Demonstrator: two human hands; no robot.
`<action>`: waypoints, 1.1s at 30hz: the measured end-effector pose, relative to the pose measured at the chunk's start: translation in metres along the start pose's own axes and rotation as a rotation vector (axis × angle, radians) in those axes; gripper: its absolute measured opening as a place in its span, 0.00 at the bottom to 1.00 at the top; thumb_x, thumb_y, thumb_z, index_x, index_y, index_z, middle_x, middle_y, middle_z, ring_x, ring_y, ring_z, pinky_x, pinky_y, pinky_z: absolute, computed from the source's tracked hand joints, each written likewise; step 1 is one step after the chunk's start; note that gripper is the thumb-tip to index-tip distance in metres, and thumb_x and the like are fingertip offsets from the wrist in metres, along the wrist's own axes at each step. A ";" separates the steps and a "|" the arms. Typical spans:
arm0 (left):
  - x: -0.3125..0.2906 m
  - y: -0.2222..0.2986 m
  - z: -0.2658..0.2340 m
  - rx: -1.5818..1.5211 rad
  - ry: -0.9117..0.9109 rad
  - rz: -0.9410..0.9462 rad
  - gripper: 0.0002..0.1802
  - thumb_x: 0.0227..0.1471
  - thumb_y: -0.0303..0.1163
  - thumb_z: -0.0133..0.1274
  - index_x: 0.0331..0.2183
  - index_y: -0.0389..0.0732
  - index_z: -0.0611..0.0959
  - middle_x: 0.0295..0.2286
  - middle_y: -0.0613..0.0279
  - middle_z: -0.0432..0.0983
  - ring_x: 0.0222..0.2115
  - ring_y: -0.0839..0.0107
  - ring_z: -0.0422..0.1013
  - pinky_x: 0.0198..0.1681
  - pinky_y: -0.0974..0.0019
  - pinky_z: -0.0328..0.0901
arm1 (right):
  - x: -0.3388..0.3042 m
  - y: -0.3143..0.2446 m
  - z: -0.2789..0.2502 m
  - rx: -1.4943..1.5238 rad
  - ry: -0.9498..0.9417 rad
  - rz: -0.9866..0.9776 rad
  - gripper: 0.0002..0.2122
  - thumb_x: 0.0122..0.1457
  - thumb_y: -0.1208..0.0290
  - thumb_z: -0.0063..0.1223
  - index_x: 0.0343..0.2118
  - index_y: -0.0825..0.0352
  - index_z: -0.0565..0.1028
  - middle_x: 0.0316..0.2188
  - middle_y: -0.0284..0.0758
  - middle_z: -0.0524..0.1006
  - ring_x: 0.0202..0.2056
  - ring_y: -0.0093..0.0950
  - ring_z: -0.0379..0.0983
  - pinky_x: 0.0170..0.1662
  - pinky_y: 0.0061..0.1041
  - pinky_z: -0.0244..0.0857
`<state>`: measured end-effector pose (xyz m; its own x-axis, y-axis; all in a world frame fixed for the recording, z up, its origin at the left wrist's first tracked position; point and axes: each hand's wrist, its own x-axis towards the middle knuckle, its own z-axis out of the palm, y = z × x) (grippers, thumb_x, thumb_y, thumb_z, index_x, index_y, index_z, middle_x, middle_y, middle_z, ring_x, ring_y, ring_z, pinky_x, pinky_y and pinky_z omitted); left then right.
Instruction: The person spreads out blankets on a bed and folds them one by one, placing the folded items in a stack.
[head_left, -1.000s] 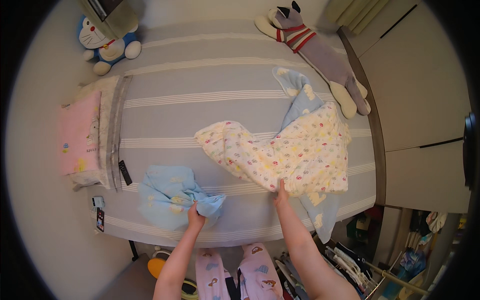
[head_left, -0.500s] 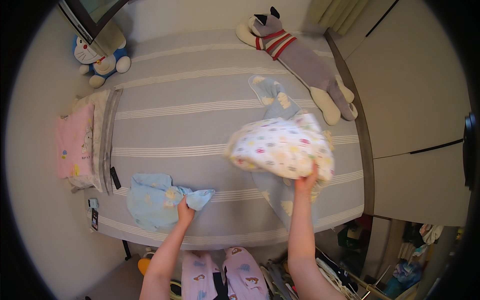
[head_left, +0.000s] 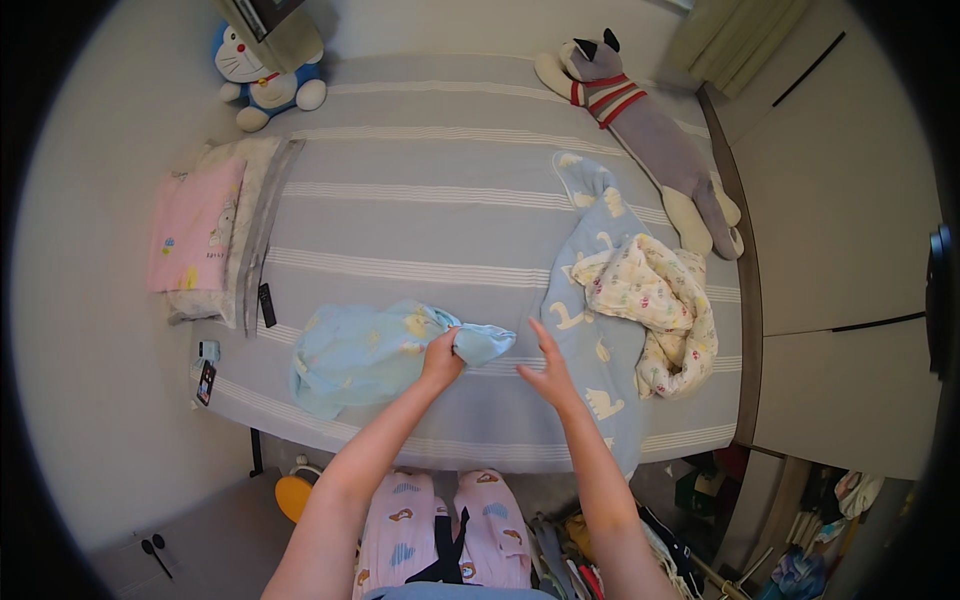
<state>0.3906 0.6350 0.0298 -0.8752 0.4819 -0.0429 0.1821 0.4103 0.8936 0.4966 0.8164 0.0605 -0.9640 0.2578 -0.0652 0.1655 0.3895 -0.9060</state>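
Note:
My left hand (head_left: 442, 361) grips one end of a light blue cloth with yellow prints (head_left: 365, 350). The rest of that cloth trails loosely to the left over the striped bedsheet (head_left: 400, 230). Just right of the gripped end, my right hand (head_left: 549, 374) is open with thumb and fingers apart, holding nothing. Beyond it lies a blue blanket with cream animal shapes (head_left: 570, 312). On the blanket's right side rests a bunched white cloth with small coloured prints (head_left: 650, 285). What kind of article the light blue cloth is, I cannot tell.
A long grey plush animal (head_left: 650, 140) lies at the far right, and a blue plush toy (head_left: 270, 85) sits far left. Pillows with a pink cover (head_left: 198, 225) are at the left, near a black remote (head_left: 266, 305) and a phone (head_left: 205, 383). Wardrobe doors (head_left: 840, 270) stand right.
My right hand has let go of the white printed cloth, now lying at the right, and moved left toward my left hand. The light blue cloth's gripped end has been pulled rightward.

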 end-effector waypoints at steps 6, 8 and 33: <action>-0.036 0.004 -0.062 0.057 -0.189 0.093 0.23 0.36 0.27 0.51 0.40 0.45 0.68 0.23 0.51 0.70 0.27 0.54 0.68 0.28 0.61 0.62 | 0.008 -0.032 0.068 -0.267 -0.175 -0.165 0.17 0.44 0.75 0.48 0.41 0.67 0.68 0.36 0.45 0.70 0.42 0.39 0.64 0.47 0.31 0.54; -0.054 0.004 -0.105 0.069 -0.266 -0.009 0.28 0.36 0.28 0.52 0.43 0.47 0.65 0.24 0.52 0.70 0.27 0.53 0.68 0.29 0.61 0.62 | -0.006 -0.034 0.080 -0.056 0.185 0.181 0.10 0.50 0.73 0.41 0.34 0.70 0.71 0.29 0.45 0.72 0.35 0.37 0.67 0.42 0.30 0.58; -0.179 -0.066 -0.586 0.428 0.560 0.104 0.04 0.31 0.22 0.48 0.18 0.40 0.75 0.14 0.58 0.70 0.17 0.66 0.67 0.21 0.67 0.60 | -0.180 -0.139 -0.012 0.195 1.231 -0.031 0.12 0.51 0.74 0.36 0.36 0.69 0.70 0.32 0.35 0.71 0.34 0.24 0.67 0.39 0.20 0.59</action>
<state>0.2725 0.0682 0.2408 -0.9216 0.1123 0.3715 0.3369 0.7070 0.6218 0.6492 0.7261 0.2031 -0.1144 0.9481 0.2966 0.0113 0.2998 -0.9539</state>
